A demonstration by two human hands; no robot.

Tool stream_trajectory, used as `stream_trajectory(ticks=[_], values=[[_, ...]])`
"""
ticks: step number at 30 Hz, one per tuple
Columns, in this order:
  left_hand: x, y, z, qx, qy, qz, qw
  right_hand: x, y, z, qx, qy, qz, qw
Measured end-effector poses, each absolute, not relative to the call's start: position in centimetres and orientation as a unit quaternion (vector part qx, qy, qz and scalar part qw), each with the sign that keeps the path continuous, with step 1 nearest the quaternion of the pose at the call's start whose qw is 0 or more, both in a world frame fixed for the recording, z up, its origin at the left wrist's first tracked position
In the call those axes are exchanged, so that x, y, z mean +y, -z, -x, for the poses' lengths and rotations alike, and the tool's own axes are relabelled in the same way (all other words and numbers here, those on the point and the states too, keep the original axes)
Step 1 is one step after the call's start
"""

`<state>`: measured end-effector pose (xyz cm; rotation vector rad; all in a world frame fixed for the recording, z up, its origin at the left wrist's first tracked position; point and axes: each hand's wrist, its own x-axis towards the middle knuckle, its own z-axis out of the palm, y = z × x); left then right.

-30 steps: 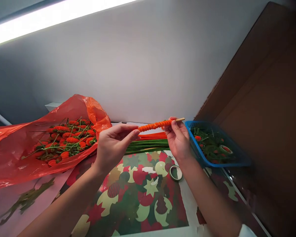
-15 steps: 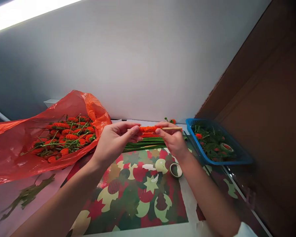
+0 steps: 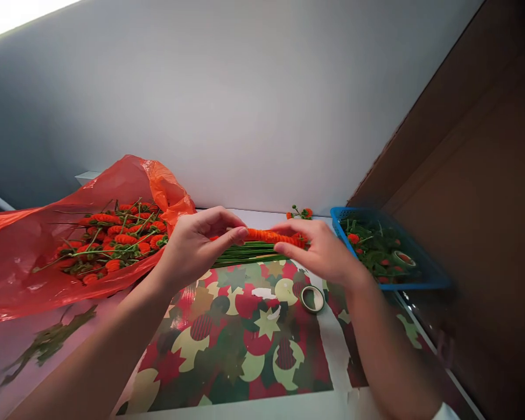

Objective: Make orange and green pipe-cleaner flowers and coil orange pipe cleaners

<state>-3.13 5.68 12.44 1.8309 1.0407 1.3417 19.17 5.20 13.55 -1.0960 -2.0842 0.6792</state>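
Observation:
A coiled orange fuzzy strip stretches sideways between my two hands, above the patterned mat. My left hand pinches its left end between thumb and forefinger. Around its right part is my right hand, with thumb and fingers apart; whether they touch the strip is hard to tell. The wooden stick seen earlier does not show clearly. Behind and below the strip lies a bundle of green stems.
An open red plastic bag holds several orange flower pieces at the left. A blue basket with greenery stands at the right. A tape roll lies on the patterned mat. Small orange blooms sit near the wall.
My right hand has moved slightly right and its fingers have spread. The orange strip looks longer, and the stick no longer sticks out past my right hand.

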Motion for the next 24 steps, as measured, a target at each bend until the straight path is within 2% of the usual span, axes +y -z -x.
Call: stream_trajectory(ticks=[3,7,11,18,24], values=[[6.0,-12.0,3.0,0.383,-0.516,-0.687,0.339,5.0,-12.9,-17.5,-0.811,-0.247,0.411,0.335],[6.2,-11.6,2.8,0.376,-0.552,-0.641,0.377,5.1,-12.0,-16.7,-0.785,-0.246,0.414,0.39],[6.3,-11.4,2.7,0.38,-0.584,-0.631,0.343,5.1,-11.7,-16.5,-0.768,-0.253,0.407,0.425],[6.3,-11.2,2.7,0.393,-0.608,-0.626,0.29,5.2,-11.5,-16.3,-0.724,-0.357,0.396,0.437],[6.1,-11.5,2.8,0.403,-0.603,-0.625,0.289,5.2,-11.3,-16.4,-0.722,-0.348,0.396,0.448]])
